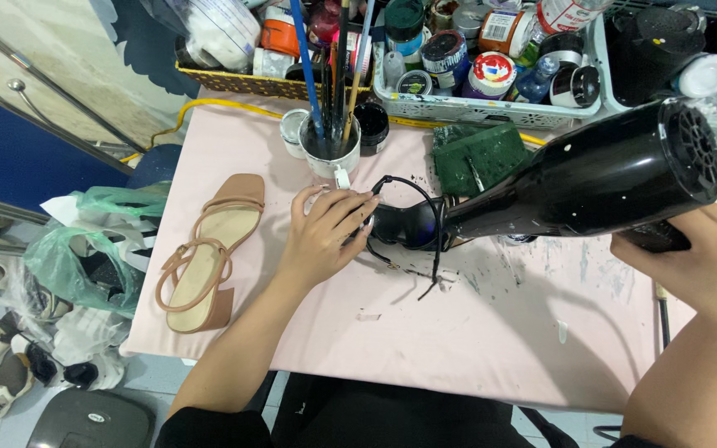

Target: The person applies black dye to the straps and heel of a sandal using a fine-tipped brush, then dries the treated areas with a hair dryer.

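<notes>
Meanwhile, at a paint-flecked pink desk (425, 332), a person is drying a black strappy sandal (404, 226) with a black hair dryer (599, 178). The left hand (325, 232), at the centre of the frame, is pressing down on the sandal's near end, its fingers (354, 207) curled over the shoe and gripping it against the desk. The right hand (690, 257), at the right edge, is closing around the dryer's handle, though the grip itself is mostly hidden behind the dryer's body. The nozzle is pointing left and slightly down, its tip sitting just beside the sandal's inner sole, nearly touching.

The step in hand appears to be drying fresh paint or glue on the black sandal. A matching tan sandal (205, 257) is lying untouched at the left of the desk, well apart from the work. A white cup of brushes (329, 141) is standing just above the left hand, and a folded green cloth (479, 158) is resting beside the dryer's barrel. Baskets crowded with paint jars (475, 70) are lining the upper edge of the frame, while bagged shoes are piling up on the floor at lower left.

By this view, the next move calls for a steady left-hand hold while the nozzle is swept along the straps, keeping the loose thin straps from blowing onto any wet surface.
</notes>
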